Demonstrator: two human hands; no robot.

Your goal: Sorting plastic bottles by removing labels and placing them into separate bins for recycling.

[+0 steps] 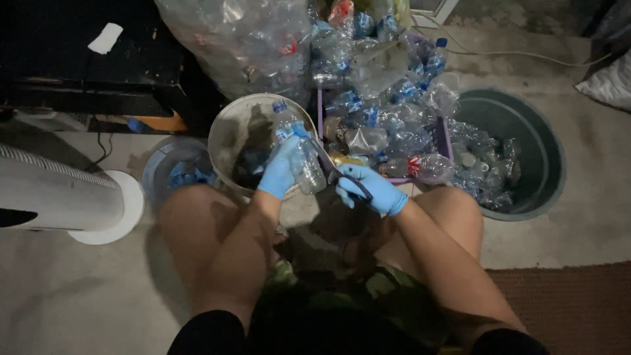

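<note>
Left hand: the gloved left hand (279, 172) is wrapped around a clear plastic bottle (299, 152), fingers clamped on its middle, holding it tilted over the metal basin (227, 128)
Right hand: the gloved right hand (369, 189) is closed around a dark-handled cutter (336, 172); its tip points toward the lower part of the bottle, though whether it touches the plastic I cannot tell
Bottle position: in front of the knees, above the near rim of the basin, blue cap end pointing away from the person
Risk, slip: the blade looks close to the left fingers; a thin, smooth bottle could buckle or twist under pressure and let the edge skid toward the glove
Risk, light: the scene is dim, so judging where the edge lands seems hard
Risk, spill: the heap behind looks loosely stacked; a nudge could roll bottles onto the floor
Metal basin: dark inside, something blue lies at the bottom, too shadowed to name
Purple crate (442, 135): piled over the brim with crushed clear bottles
Green tub (539, 138): to the right, partly filled with more bottles on its left side
Small bucket (158, 169): left of the basin, holding blue scraps
Clear sack (230, 39): at the back, stuffed with bottles
</note>
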